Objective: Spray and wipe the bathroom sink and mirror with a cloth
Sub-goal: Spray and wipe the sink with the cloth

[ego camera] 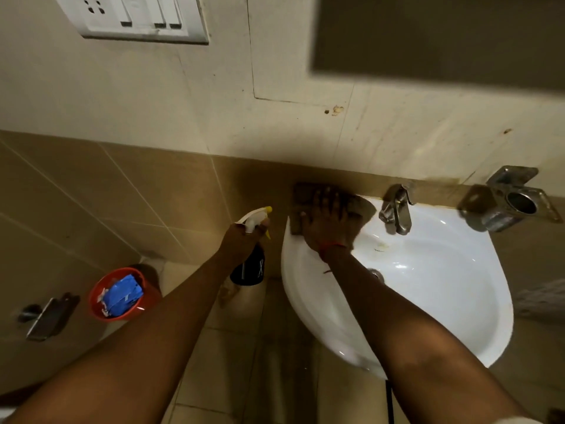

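Note:
A white wall-hung sink (443, 289) fills the right middle of the head view. My right hand (328, 223) lies flat, fingers spread, on a brown cloth (301, 194) pressed to the sink's back left corner. My left hand (244, 241) is shut on a dark spray bottle (250, 267) with a white and yellow trigger head, held upright just left of the sink. The metal tap (396, 211) stands at the back rim. The mirror (437, 38) shows as a dark panel on the wall at the upper right.
A metal holder (507, 203) is fixed to the wall right of the tap. A red bucket (122, 293) with blue packets stands on the floor at the left. A switch plate (137, 16) is at the upper left, and a metal fitting (46, 316) is at the lower left.

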`<state>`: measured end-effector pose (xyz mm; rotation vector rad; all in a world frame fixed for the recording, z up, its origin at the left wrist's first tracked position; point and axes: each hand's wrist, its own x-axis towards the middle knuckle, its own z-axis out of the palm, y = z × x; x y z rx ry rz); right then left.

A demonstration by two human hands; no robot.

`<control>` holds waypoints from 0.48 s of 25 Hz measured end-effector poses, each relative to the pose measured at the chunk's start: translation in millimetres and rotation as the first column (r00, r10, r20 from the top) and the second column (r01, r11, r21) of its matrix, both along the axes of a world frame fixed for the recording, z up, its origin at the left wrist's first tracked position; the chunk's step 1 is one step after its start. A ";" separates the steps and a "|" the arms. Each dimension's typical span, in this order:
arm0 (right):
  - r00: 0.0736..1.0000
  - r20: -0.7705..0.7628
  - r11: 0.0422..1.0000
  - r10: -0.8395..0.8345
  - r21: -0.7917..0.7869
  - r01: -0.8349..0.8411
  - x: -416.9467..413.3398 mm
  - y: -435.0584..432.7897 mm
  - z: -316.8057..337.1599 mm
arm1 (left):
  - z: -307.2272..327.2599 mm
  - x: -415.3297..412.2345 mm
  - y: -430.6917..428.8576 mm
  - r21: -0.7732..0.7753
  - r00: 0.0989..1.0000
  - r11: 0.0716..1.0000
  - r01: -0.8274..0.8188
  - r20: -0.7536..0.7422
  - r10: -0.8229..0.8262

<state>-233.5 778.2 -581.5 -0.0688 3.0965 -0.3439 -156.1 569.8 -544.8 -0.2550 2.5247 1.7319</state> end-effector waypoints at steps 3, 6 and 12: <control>0.962 0.172 0.977 0.211 -0.054 -0.204 10.6 -38.1 -0.8 | 0.7 2.1 3.7 -0.010 0.999 0.999 -0.035 -0.041 0.034; 0.931 0.269 0.969 0.246 -0.051 -0.241 60.8 -64.1 -0.2 | 7.4 19.0 1.7 -0.007 0.997 0.998 -0.068 -0.022 0.068; 0.952 0.293 0.994 0.082 -0.090 -0.058 182.9 -21.2 -17.0 | 42.0 51.0 20.5 0.004 1.000 1.000 -0.007 0.017 0.007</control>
